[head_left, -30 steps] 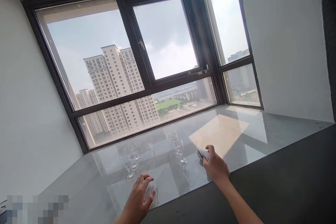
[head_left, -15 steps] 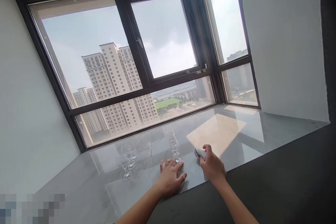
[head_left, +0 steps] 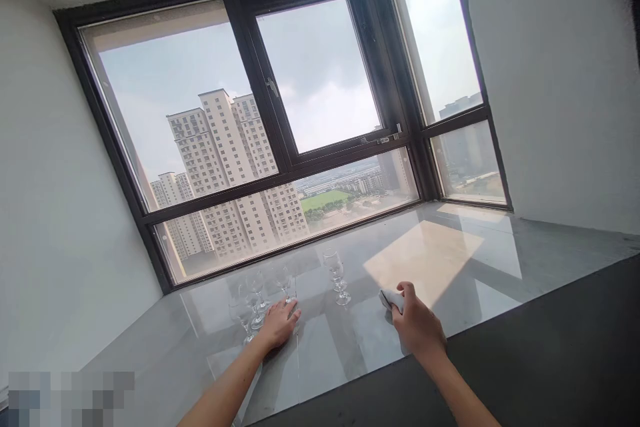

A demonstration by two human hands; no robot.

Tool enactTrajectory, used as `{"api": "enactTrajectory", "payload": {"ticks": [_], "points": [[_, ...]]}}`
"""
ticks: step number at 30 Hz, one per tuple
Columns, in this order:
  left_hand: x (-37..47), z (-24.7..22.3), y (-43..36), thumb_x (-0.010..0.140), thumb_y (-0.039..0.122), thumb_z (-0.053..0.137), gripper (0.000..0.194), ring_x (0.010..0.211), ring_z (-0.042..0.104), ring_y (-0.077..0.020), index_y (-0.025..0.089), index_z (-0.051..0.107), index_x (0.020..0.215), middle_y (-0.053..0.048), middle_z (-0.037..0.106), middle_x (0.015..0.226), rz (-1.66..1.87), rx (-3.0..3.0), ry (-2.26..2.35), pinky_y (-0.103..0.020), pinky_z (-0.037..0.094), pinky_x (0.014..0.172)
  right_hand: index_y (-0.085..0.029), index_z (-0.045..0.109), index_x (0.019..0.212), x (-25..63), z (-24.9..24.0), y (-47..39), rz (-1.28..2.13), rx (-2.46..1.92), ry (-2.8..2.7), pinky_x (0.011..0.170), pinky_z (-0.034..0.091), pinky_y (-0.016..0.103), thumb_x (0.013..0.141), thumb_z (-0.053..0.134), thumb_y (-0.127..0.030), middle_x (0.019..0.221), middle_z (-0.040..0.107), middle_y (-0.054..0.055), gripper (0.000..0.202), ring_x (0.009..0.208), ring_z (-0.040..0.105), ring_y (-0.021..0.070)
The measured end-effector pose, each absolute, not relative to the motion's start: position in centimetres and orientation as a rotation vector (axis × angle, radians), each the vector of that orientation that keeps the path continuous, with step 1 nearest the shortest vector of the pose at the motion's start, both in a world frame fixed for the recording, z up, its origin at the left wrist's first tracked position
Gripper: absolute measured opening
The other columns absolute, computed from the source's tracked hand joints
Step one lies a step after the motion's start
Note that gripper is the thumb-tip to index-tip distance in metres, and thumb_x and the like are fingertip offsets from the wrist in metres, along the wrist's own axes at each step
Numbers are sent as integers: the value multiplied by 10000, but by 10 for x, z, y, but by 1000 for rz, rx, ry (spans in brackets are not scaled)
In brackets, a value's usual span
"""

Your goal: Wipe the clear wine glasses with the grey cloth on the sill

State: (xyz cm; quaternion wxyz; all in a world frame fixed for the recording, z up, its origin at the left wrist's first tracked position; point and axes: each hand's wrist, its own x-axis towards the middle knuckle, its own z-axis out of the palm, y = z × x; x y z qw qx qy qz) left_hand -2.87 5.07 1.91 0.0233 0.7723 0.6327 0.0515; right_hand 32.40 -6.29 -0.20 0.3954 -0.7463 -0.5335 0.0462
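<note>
"Where's the glass (head_left: 283, 276)?"

"On the window sill (head_left: 330, 360), by the left hand (head_left: 280, 325). Nobody can tell if those fingers grip it. The right hand (head_left: 419, 320) grips a white cloth (head_left: 389, 300)."

"Is it strong?"

"Probably light, slippery and easy to break. Its thin stem looks best to pinch."

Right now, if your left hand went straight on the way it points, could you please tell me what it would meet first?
Most likely the left hand would meet the clear stemmed glass just ahead; they may already be touching, as depth is unclear.
</note>
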Motion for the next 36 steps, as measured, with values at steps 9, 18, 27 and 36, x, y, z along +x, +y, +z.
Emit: {"api": "enactTrajectory", "payload": {"ticks": [9, 18, 27, 36], "points": [[-46, 11, 88, 953, 553, 283, 625, 1467, 290, -264, 236, 434, 1470, -92, 351, 1585, 205, 2333, 1973, -409, 218, 1180, -241, 386, 1151, 326, -5, -63, 127, -1871, -1387, 519, 259, 254, 957, 413, -230, 1104, 696, 83, 196, 740, 660, 204], [-49, 15, 81, 935, 536, 354, 614, 1467, 295, -273, 226, 443, 1458, -102, 346, 1587, 201, 2317, 2031, -403, 213, 1186, -248, 390, 1135, 325, -3, -67, 119, -1887, -1371, 542, 266, 256, 945, 437, -219, 1090, 696, 63, 198, 771, 666, 206], [-3, 14, 32, 912, 426, 380, 659, 1463, 245, -372, 107, 347, 1488, -195, 280, 1591, 365, 2186, 2249, -512, 199, 1173, -248, 401, 1144, 324, -2, -66, 131, -1883, -1356, 558, 254, 273, 934, 436, -220, 1094, 699, 63, 214, 764, 658, 203], [105, 20, -15, 895, 529, 439, 636, 1465, 240, -339, 305, 398, 1489, -88, 311, 1595, 313, 2548, 1551, -549, 120, 1198, -242, 399, 1140, 323, 0, -67, 94, -1891, -1357, 558, 243, 263, 947, 429, -232, 938, 713, 53, 196, 760, 666, 214]]}}
